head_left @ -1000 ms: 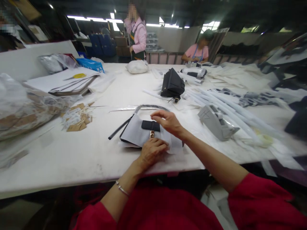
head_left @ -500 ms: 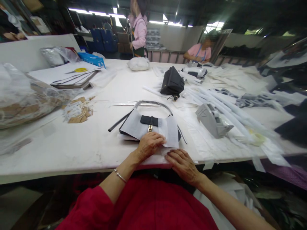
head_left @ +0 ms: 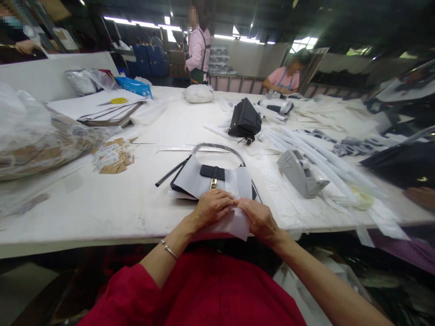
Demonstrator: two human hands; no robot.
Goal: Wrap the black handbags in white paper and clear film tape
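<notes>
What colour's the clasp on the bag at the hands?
The clasp is gold, seen best in the head view.

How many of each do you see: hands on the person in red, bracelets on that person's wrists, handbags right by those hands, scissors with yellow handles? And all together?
Hands: 2, the left hand and the right hand
Bracelet: 1
Handbag: 1
Scissors: 1 pair
Total: 5

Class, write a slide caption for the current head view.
Left hand and right hand, close together on white paper at the near side of a handbag on a white table.
</notes>
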